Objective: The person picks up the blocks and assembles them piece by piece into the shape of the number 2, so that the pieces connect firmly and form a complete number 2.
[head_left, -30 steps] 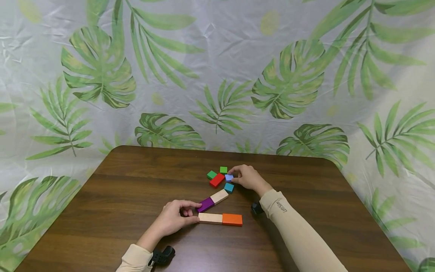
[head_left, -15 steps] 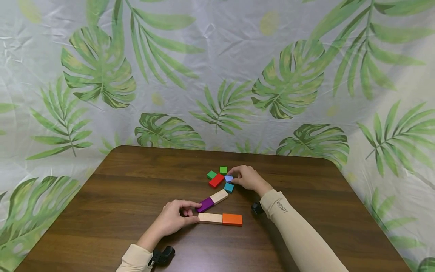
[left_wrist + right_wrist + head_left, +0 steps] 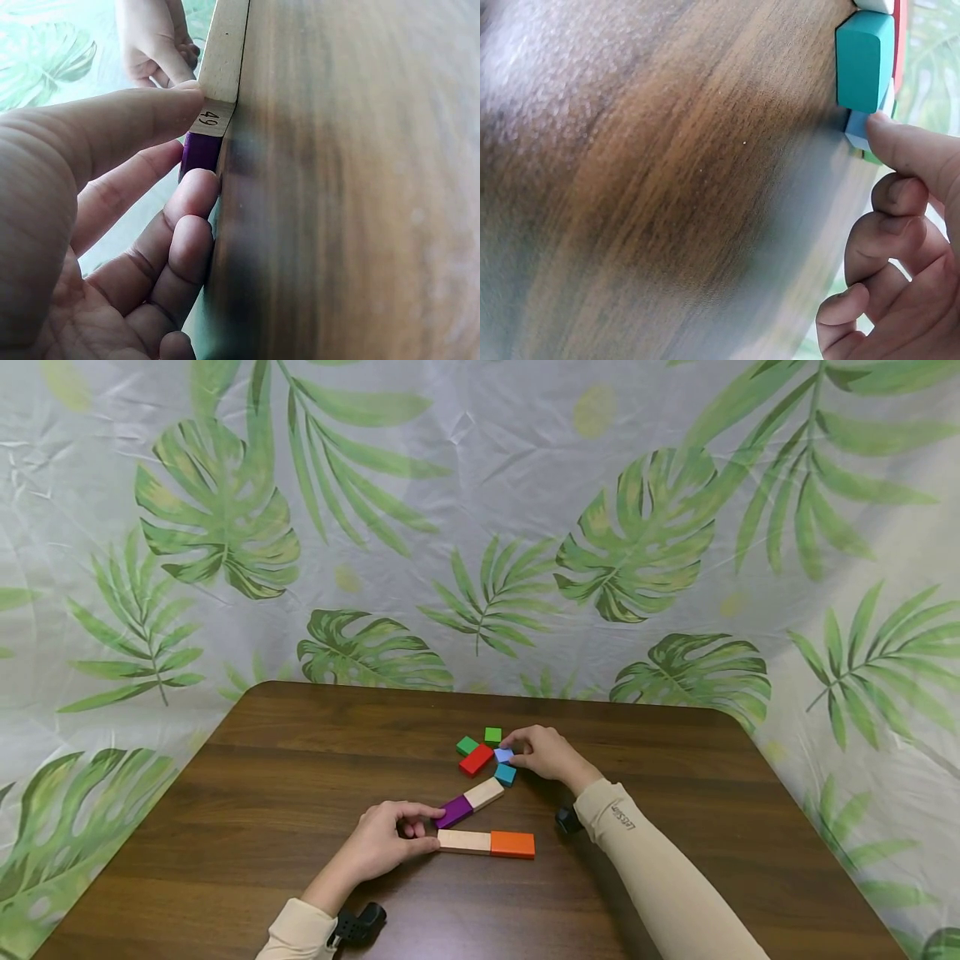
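Note:
My right hand (image 3: pixel 547 752) pinches a light blue block (image 3: pixel 503 757) between thumb and index finger. Against that block's far-left side lies a red block (image 3: pixel 476 760), and a teal block (image 3: pixel 506 775) sits on its near side. In the left wrist view, the thumb of my left hand (image 3: pixel 112 217) touches the end of a plain wooden block (image 3: pixel 223 52) marked 49, while the index fingertip reaches a purple block (image 3: pixel 199 154); the other fingers are loosely bent. End to end with these lie an orange block (image 3: pixel 513 845) and a second plain block (image 3: pixel 483 793).
Beyond the red block are a green block (image 3: pixel 467 746) and a lighter green block (image 3: pixel 492 736). Everything lies on a dark wooden table (image 3: pixel 315 735). A leaf-patterned cloth (image 3: pixel 480 527) hangs behind its far edge.
The light blue block has slid slightly left and nearer with my right hand. Beside it, the red block has shifted a little left and nearer. My left hand has stayed put.

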### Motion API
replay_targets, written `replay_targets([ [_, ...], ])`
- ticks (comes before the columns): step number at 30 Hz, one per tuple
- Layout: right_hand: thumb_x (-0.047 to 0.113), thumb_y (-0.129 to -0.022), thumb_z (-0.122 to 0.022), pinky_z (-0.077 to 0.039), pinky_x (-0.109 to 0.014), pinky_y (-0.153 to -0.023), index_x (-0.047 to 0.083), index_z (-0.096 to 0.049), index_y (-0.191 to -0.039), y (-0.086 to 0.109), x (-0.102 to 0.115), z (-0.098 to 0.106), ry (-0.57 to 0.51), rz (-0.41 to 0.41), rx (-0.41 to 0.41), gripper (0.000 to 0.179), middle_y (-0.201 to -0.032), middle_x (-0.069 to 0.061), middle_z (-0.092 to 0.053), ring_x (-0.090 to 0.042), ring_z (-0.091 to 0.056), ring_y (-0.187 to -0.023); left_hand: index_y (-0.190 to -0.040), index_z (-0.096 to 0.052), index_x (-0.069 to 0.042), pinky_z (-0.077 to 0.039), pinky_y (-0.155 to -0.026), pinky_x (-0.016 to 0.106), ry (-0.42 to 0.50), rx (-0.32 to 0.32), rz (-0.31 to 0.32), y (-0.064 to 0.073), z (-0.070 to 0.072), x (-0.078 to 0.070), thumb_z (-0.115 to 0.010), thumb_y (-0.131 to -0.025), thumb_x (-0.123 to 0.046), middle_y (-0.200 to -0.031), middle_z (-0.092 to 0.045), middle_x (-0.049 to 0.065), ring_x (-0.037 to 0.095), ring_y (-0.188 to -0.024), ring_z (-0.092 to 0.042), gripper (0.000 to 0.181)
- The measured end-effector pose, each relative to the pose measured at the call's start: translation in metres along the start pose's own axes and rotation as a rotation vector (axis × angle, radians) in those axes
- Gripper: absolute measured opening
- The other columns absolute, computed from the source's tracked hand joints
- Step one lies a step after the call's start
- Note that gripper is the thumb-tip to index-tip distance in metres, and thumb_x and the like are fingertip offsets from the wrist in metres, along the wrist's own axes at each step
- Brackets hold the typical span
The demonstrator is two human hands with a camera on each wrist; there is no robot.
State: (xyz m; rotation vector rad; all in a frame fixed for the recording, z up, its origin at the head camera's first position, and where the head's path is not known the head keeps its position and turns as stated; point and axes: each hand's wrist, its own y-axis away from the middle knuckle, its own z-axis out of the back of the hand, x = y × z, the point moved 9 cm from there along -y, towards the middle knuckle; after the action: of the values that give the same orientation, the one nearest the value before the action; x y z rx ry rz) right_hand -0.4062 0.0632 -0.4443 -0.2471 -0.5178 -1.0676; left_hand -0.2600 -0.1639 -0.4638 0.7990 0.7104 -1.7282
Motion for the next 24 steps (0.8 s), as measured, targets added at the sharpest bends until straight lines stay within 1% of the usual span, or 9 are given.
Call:
replay_targets([
  [10, 0.015, -0.101, -0.075, -0.036, -0.028, -0.063, 0.013, -0.078, -0.127, 0.0017, 0.0029, 0.0011, 0.001, 0.015, -0.002, 0.026, -0.066, 0.001, -0.046, -0.013, -0.040, -0.060, -0.118, -0.084, -0.019, -0.043, -0.068, 0.022, 0.001, -0.004, -0.008, -0.0004, -0.0002, 0.0005, -0.090, -0.088, -0.021, -0.081, -0.065, -0.010, 0.004, -0.074, -0.055, 0.032],
  [17, 0.016, -0.101, -0.075, -0.034, -0.027, -0.063, 0.013, -0.078, -0.128, 0.0018, 0.0032, 0.0024, 0.004, 0.002, 0.001, 0.027, -0.067, 0.001, -0.046, -0.013, -0.040, -0.061, -0.118, -0.084, -0.020, -0.043, -0.067, 0.022, -0.003, -0.006, -0.006, -0.0009, -0.0002, 0.0011, -0.090, -0.088, -0.022, -0.081, -0.065, -0.011, 0.004, -0.074, -0.055, 0.031],
  [21, 0.016, -0.102, -0.075, -0.034, -0.026, -0.062, 0.013, -0.078, -0.128, 0.0016, 0.0030, 0.0019, 0.015, 0.008, 0.001, 0.027, -0.067, 0.001, -0.046, -0.013, -0.040, -0.061, -0.118, -0.084, -0.020, -0.043, -0.067, 0.022, -0.005, -0.006, -0.006, -0.0009, -0.0001, 0.0010, -0.090, -0.088, -0.022, -0.081, -0.065, -0.011, 0.004, -0.074, -0.055, 0.031],
  [24, 0.016, -0.102, -0.075, -0.035, -0.026, -0.062, 0.013, -0.078, -0.128, 0.0018, 0.0028, 0.0014, 0.004, 0.003, 0.007, 0.027, -0.066, 0.001, -0.046, -0.013, -0.040, -0.060, -0.118, -0.084, -0.020, -0.043, -0.067, 0.022, -0.004, -0.006, -0.006, -0.0007, -0.0002, 0.0010, -0.090, -0.088, -0.022, -0.081, -0.065, -0.010, 0.004, -0.074, -0.055, 0.031],
])
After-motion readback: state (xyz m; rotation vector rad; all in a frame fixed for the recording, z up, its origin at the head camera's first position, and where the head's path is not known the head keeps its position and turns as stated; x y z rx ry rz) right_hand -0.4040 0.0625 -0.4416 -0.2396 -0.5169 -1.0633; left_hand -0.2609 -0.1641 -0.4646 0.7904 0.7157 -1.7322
